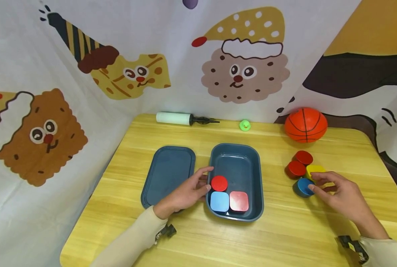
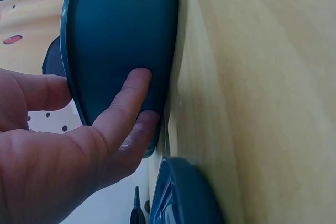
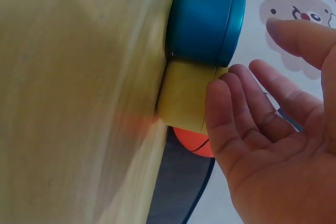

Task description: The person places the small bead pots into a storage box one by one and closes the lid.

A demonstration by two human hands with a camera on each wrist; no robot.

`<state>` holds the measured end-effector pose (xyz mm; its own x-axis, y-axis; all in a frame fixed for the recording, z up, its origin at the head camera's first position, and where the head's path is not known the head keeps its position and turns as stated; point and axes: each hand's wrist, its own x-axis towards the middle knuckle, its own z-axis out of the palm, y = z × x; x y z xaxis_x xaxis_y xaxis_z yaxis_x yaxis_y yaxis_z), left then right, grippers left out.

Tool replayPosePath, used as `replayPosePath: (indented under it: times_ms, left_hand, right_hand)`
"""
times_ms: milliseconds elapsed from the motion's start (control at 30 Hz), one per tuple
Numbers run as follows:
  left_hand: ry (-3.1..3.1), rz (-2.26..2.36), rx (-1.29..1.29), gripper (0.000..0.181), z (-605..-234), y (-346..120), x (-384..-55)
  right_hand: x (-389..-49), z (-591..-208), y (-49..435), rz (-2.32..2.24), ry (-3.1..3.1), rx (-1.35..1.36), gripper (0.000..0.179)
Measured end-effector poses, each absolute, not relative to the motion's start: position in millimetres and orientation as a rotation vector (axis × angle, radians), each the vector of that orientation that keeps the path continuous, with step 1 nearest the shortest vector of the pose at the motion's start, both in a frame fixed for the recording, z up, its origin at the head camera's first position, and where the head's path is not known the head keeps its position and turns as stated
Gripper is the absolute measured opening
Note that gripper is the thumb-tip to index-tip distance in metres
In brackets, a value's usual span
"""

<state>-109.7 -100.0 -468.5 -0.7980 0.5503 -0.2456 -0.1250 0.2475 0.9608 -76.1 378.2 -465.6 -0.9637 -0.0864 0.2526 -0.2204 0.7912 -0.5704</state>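
My left hand (image 1: 189, 191) rests against the left side of a dark blue rectangular box (image 1: 261, 178), fingertips at its rim and outer wall (image 2: 121, 30). Inside the box's near end sit a round red tin (image 1: 219, 183), a light blue square tin (image 1: 219, 202) and a pinkish red square tin (image 1: 239, 201). Over on the right, my right hand (image 1: 343, 194) hovers with fingers and thumb spread around the top of a round blue tin (image 1: 303, 188). A yellow tin (image 3: 184, 95) stands against the blue one, partly hidden by my fingers. Two round red tins (image 1: 295, 169) stand just behind.
A dark blue lid (image 1: 168, 174) lies left of the box. Along the back edge are a white hand pump (image 1: 174, 118), a small green duck (image 1: 245, 125) and an orange-red ball (image 1: 306, 125). A cartoon-printed cloth (image 1: 185, 81) hangs behind the wooden table (image 1: 218, 241).
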Motion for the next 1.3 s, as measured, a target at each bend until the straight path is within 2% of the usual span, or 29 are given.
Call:
replayPosePath:
  times_ms: [400,933,1300]
  left_hand:
    - [1.974,1.599,0.383,0.061,-467.3,-100.8,-109.6]
    - [1.971,1.594,0.373,0.060,-465.0,-100.2,-107.7]
    - [1.974,1.595,0.377,0.060,-464.9,-100.3,-108.1]
  right_hand:
    - [-72.7,-464.7,372.1,0.974,-2.802,0.262,0.042]
    - [-76.6,-472.9,360.8,0.949,-2.962,0.337,0.064]
    - [-78.2,-462.1,355.0,1.006,-2.906,0.379,0.060]
